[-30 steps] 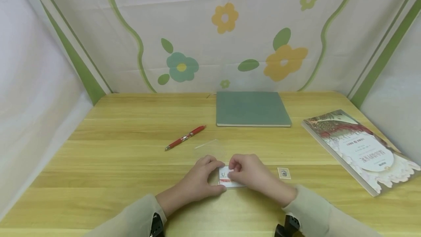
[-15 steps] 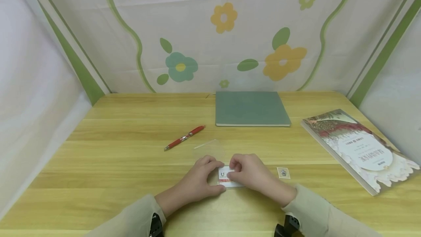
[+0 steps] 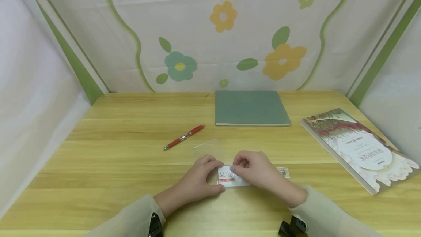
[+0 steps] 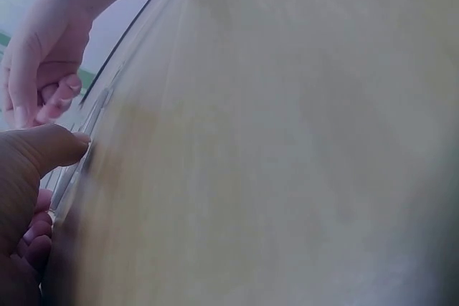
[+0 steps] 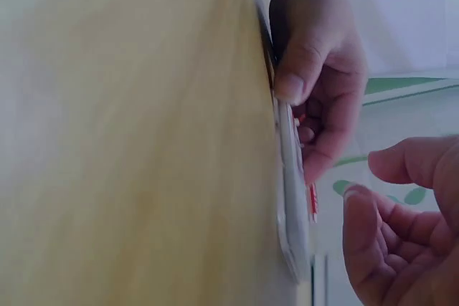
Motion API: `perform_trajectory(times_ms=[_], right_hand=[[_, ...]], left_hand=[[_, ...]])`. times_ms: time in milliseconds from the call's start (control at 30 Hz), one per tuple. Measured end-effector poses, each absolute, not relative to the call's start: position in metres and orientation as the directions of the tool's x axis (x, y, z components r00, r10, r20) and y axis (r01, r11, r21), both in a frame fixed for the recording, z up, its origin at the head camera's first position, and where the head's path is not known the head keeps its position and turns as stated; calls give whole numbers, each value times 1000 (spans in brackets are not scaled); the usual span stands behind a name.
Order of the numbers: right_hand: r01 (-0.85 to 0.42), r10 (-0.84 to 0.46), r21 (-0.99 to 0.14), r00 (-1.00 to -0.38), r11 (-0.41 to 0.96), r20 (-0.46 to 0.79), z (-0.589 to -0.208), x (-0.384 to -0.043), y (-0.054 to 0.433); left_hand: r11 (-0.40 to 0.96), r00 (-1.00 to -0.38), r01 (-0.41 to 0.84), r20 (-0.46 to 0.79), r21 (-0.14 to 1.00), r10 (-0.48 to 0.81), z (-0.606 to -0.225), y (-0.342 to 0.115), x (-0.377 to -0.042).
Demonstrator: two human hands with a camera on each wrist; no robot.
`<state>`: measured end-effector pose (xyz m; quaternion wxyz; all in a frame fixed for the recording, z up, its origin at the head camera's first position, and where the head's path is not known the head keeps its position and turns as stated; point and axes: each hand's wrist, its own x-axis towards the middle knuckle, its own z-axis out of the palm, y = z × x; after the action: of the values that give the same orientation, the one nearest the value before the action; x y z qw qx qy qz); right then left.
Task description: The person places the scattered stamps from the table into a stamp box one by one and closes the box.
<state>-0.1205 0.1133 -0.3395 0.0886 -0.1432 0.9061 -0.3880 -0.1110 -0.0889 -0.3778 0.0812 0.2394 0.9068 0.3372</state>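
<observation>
A flat clear card box [image 5: 294,198] with a white printed business card [image 3: 227,178] on top lies near the front middle of the table. The left hand [image 3: 203,178] grips the box's left end, thumb at the near edge and fingers at the far edge. Above the card's right part hovers the right hand [image 3: 256,169], fingers curled. In the right wrist view, a gap separates its thumb [image 5: 405,161] from its index finger [image 5: 360,223], and nothing shows between them. The right hand covers the card's far right part in the head view.
Behind the left hand lies a clear plastic piece [image 3: 210,148], perhaps a lid. A red pen [image 3: 184,137] is farther left. A green notebook [image 3: 251,109] lies at the back, a patterned book [image 3: 358,149] at the right. One small square sticker [image 3: 284,172] is partly behind the right wrist.
The right hand has moved right and a little away from the body, uncovering more of the card's print. The left hand has kept its hold. The view has shifted slightly.
</observation>
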Motion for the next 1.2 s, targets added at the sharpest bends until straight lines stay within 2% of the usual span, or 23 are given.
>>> perform_trajectory(times_ms=[300, 400, 1200], right_hand=[[-98, -278, -801, -956, 590, -88, -327, -119, 133], [-101, -274, -810, -959, 577, -76, -324, -118, 141], [-114, -222, -760, -974, 640, -42, -317, -113, 192]], left_hand=[[672, -879, 356, -12, 649, 477, -376, -88, -112], [677, -880, 353, -17, 645, 475, -376, -88, -111], [682, -880, 345, -31, 645, 474, -376, -88, -111]])
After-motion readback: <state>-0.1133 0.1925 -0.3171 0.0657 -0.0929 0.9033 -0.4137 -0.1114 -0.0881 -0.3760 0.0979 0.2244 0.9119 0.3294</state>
